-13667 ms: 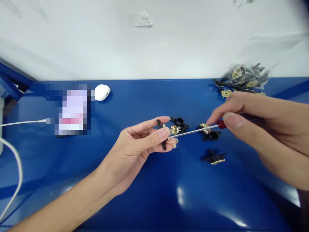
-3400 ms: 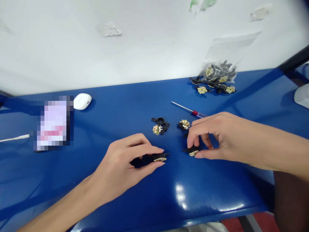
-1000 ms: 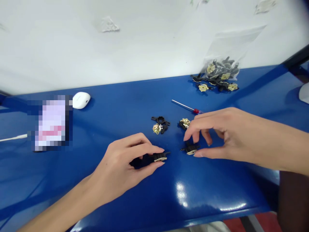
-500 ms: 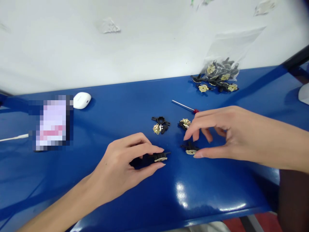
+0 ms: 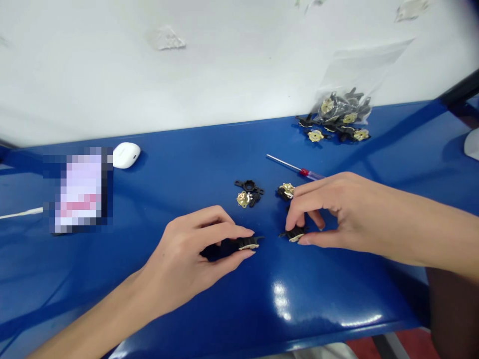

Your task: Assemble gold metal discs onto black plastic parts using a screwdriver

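My left hand (image 5: pixel 198 244) has its thumb and index finger on either side of a small black plastic part with a brass-coloured plate (image 5: pixel 249 243), low over the blue table. To the right, my right hand (image 5: pixel 333 209) pinches a similar black part with a brass-coloured plate (image 5: pixel 296 236) between thumb and fingertips. Just behind it, partly covered by the fingers, lies another brass-and-black piece (image 5: pixel 286 190). A black ring-shaped bracket (image 5: pixel 249 186) and a brass-coloured disc piece (image 5: pixel 243 199) lie beyond my left fingertips.
A screwdriver (image 5: pixel 304 172) with a red and clear handle lies behind my right hand. At the back right, a clear plastic bag (image 5: pixel 359 75) holds several such parts, with more lying before it. On the left are a blurred-out phone (image 5: pixel 80 189), a white case (image 5: pixel 126 155) and a cable (image 5: pixel 22 213).
My right hand has come down and its fingers have closed on the black part, which is turned slightly. More of the screwdriver's handle shows. My left hand has hardly moved.
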A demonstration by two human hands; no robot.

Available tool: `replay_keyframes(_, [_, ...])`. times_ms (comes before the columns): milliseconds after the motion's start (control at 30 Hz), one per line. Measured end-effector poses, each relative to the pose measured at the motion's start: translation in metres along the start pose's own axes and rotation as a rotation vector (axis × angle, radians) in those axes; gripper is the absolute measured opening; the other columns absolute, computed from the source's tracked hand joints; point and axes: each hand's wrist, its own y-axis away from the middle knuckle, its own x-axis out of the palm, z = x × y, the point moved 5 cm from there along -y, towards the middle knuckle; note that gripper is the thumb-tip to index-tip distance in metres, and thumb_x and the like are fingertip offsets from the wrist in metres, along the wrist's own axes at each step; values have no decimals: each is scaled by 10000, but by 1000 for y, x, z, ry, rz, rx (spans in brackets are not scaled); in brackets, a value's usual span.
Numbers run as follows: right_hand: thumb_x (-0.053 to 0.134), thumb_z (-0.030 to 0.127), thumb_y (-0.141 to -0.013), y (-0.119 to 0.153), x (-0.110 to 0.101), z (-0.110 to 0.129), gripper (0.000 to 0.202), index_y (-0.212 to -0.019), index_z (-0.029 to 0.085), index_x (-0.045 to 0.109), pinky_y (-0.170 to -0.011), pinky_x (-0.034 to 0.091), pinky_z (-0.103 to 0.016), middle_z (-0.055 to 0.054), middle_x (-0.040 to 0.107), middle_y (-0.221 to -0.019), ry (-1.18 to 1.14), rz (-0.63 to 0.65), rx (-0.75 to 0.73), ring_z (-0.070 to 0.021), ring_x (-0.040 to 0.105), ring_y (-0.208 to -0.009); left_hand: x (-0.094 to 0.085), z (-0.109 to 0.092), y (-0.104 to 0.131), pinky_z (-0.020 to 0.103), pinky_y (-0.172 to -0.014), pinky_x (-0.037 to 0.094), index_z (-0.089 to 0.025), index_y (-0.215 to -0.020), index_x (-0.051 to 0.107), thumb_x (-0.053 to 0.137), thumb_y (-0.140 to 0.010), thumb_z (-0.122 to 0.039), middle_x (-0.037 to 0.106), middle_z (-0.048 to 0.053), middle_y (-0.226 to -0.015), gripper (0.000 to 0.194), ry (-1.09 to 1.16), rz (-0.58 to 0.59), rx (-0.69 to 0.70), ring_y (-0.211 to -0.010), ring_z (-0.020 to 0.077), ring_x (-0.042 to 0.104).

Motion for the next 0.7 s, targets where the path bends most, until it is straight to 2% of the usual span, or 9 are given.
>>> replay_keyframes(467, [844,445,-1002,3,-1,1,121,-1049,335,836,-655,500,-301,17,812,-980,-5,20,-7,-159,700,-770,0,1,2,197,-595,551,-295,-1235,887,893,-1001,-175,785,-11,-990,263,-10,4,4,-714,91,725])
replay_keyframes(700, [853,368,-980,3,-6,10,108,-1085,343,856,-604,491,-298,0,785,-912,0,-33,51,-184,700,-761,2,4,3,211,-597,560,-305,-1247,879,883,-1008,-184,792,0,-997,268,9,3,21,-716,105,729])
